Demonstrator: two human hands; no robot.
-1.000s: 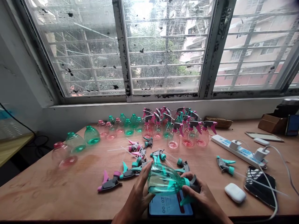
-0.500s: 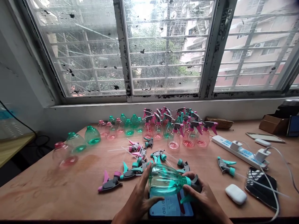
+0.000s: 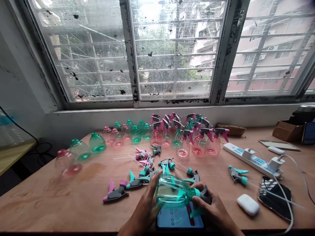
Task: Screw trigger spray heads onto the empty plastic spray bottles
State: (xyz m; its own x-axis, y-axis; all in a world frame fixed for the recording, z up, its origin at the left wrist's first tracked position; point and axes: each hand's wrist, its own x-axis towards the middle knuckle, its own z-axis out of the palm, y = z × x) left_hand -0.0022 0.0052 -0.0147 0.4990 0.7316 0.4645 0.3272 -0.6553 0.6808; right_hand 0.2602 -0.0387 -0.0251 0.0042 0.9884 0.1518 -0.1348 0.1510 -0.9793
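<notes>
A clear green spray bottle (image 3: pixel 172 191) lies on its side between my hands, just above a lit phone (image 3: pixel 179 219) at the table's front edge. My left hand (image 3: pixel 145 209) is wrapped round the bottle's body. My right hand (image 3: pixel 213 209) is closed on the grey and green trigger head (image 3: pixel 203 195) at the bottle's neck. Loose trigger heads (image 3: pixel 145 170) with dip tubes lie scattered just beyond my hands.
Finished spray bottles (image 3: pixel 192 137) stand at the back centre, headless green and pink bottles (image 3: pixel 97 142) at the back left. On the right lie a power strip (image 3: pixel 251 159), a phone on a cable (image 3: pixel 274 195), a white earbud case (image 3: pixel 248 204) and one trigger head (image 3: pixel 237 173).
The bottle has turned slightly in my hands and dipped a little; both hands keep their grip in the same place.
</notes>
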